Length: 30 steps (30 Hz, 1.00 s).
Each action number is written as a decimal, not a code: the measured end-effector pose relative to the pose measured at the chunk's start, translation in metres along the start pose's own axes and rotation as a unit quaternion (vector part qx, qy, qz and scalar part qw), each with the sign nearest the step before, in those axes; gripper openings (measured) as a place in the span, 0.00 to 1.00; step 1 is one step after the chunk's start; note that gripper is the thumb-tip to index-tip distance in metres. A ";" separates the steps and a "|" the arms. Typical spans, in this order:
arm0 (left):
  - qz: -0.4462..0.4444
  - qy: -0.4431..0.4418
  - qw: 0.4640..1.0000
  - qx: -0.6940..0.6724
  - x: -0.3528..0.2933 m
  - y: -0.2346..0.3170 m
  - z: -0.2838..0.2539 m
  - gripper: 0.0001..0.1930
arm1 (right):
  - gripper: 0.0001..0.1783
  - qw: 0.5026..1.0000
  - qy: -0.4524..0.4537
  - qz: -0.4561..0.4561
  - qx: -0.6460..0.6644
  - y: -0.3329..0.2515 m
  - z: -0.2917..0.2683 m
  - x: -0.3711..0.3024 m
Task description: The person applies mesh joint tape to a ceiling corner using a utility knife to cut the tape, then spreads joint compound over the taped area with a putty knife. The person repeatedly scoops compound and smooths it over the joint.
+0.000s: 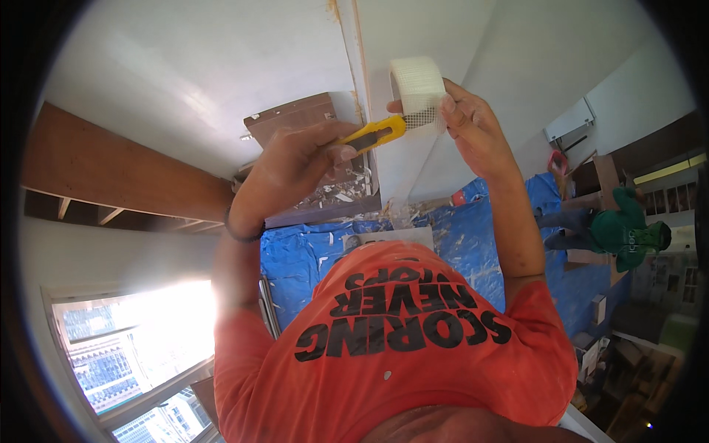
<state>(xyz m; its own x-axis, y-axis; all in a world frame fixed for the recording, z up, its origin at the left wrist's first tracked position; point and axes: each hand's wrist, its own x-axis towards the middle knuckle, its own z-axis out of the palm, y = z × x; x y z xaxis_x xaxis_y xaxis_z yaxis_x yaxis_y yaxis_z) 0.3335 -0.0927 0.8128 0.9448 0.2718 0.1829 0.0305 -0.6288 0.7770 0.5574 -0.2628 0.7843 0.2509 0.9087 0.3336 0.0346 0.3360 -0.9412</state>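
Observation:
My left hand (299,162) is closed round a yellow snap-off utility knife (385,131), whose front end points at the tape. Up and to the right, my right hand (476,134) grips a roll of white mesh joint tape (418,80) by its side, fingers and thumb pressed on it. The knife's tip meets the loose mesh just under the roll; whether the blade touches it I cannot tell. From there a pale see-through strip (413,173) runs down toward the floor.
White wall panels (436,29) meet at a seam ahead. Blue sheeting (473,229) with scraps covers the floor. A brown box-like piece (292,122) lies behind my left hand. At the right, a person in green (620,229) is bent over. A bright window (133,347) is at the left.

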 end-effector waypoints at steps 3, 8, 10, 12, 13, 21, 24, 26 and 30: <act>0.011 0.006 1.000 -0.025 -0.002 -0.008 0.008 0.12 | 0.37 0.997 -0.018 0.035 0.068 0.008 -0.005 -0.003; -0.084 -0.081 0.992 -0.042 -0.004 0.013 -0.001 0.14 | 0.47 0.998 -0.019 0.056 0.024 0.012 0.001 -0.012; -0.054 -0.076 0.996 -0.009 -0.004 0.011 -0.002 0.13 | 0.49 0.996 -0.019 0.079 0.034 0.010 0.003 -0.012; -0.059 -0.070 0.996 0.012 -0.003 0.013 -0.002 0.12 | 0.48 0.996 -0.015 0.082 0.030 0.012 0.003 -0.014; -0.080 -0.066 0.994 0.018 -0.002 0.019 -0.004 0.12 | 0.46 0.997 -0.013 0.074 0.027 0.011 0.003 -0.015; -0.119 -0.032 0.990 0.070 0.004 0.031 -0.013 0.19 | 0.41 0.996 -0.023 0.082 0.012 -0.001 0.008 -0.021; -0.104 -0.007 0.991 0.084 0.002 0.031 -0.011 0.20 | 0.42 0.994 -0.043 0.100 -0.011 -0.004 0.007 -0.023; -0.099 0.015 0.994 0.045 0.000 0.023 -0.008 0.19 | 0.41 0.995 -0.040 0.090 -0.017 -0.005 0.009 -0.023; -0.128 0.006 0.991 0.040 0.000 0.025 -0.009 0.17 | 0.40 0.995 -0.050 0.088 -0.024 -0.005 0.007 -0.023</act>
<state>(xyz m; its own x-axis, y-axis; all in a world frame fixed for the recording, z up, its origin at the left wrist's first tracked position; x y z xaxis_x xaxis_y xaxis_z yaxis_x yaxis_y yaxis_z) 0.3308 -0.1020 0.8380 0.8988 0.4382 -0.0056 0.2942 -0.5939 0.7488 0.5445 -0.2833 0.7815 0.1605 0.9731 0.1656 0.0450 0.1604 -0.9860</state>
